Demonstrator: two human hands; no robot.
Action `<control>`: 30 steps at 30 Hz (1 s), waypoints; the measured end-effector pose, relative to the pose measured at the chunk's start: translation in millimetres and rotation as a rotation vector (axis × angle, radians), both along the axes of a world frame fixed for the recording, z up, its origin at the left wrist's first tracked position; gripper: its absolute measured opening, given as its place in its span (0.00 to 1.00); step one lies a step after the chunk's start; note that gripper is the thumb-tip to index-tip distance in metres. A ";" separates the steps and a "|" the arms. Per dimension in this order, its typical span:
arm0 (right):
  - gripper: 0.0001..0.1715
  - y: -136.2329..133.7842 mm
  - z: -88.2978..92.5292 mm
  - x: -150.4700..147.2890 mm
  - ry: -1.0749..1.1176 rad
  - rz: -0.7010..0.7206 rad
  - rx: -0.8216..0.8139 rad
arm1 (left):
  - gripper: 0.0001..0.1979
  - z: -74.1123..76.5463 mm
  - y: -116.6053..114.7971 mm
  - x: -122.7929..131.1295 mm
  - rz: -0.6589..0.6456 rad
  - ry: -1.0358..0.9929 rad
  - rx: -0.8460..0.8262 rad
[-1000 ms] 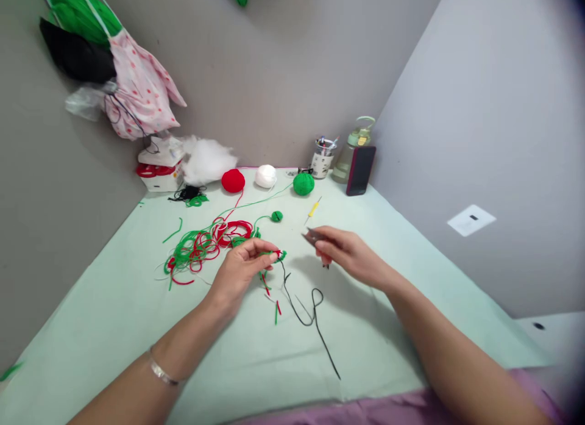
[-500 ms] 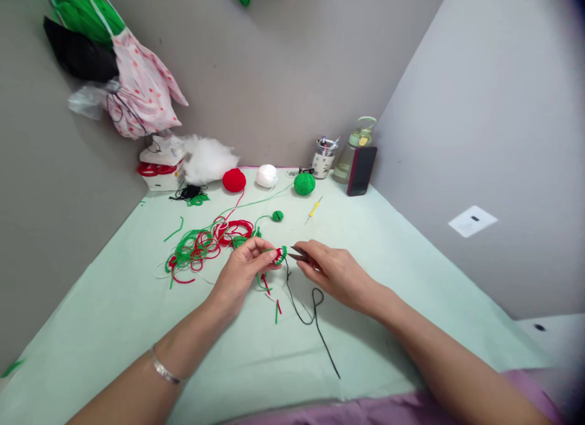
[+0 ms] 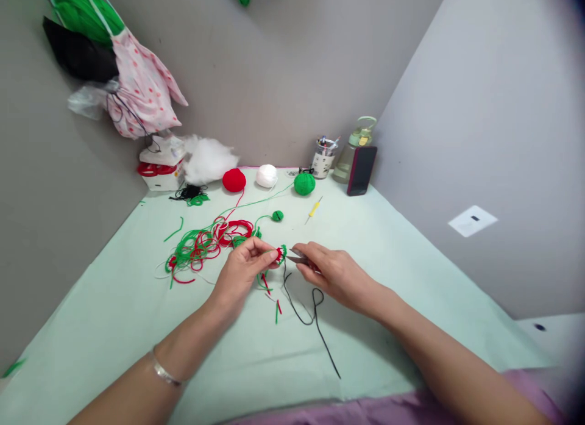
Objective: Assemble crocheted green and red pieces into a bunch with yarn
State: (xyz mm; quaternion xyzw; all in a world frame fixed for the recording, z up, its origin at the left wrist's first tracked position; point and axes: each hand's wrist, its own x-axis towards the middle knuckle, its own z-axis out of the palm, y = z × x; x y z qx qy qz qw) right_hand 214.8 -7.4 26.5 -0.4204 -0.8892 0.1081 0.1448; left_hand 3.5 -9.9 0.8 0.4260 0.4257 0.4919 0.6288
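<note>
Between the thumb and fingers of my left hand (image 3: 244, 269) is a small red, white and green crochet piece (image 3: 280, 254), partly covered by the fingers. My right hand (image 3: 336, 269) grips dark thread snips (image 3: 298, 256), their blades parted and pointing left, close to the piece's green edge. A black yarn (image 3: 302, 320) runs down from beside the piece and curls over the table below my right hand. Short red and green yarn scraps (image 3: 278, 309) lie under my left hand.
Tangled red, green and white yarn (image 3: 201, 245) spreads left of my hands. Behind stand a red yarn ball (image 3: 234, 180), a white ball (image 3: 266, 176) and a green ball (image 3: 304, 183). A yellow-handled tool (image 3: 314, 209), a phone (image 3: 362, 171) and a bottle (image 3: 350, 153) are farther right.
The snips have shifted slightly and their blades look wider apart. The top of the black yarn has moved a little left, with a short loose end now showing beside it.
</note>
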 end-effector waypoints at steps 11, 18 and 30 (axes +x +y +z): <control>0.11 -1.4 -0.8 -3.2 -0.029 0.003 0.019 | 0.11 0.9 -1.3 2.0 -0.031 0.017 -0.003; 0.10 -1.7 -3.6 -4.9 -0.039 0.033 0.054 | 0.12 1.0 -2.4 2.2 -0.039 0.020 -0.001; 0.10 -2.2 -3.7 -4.5 -0.064 0.064 0.111 | 0.12 3.1 -3.5 4.0 -0.046 0.006 -0.031</control>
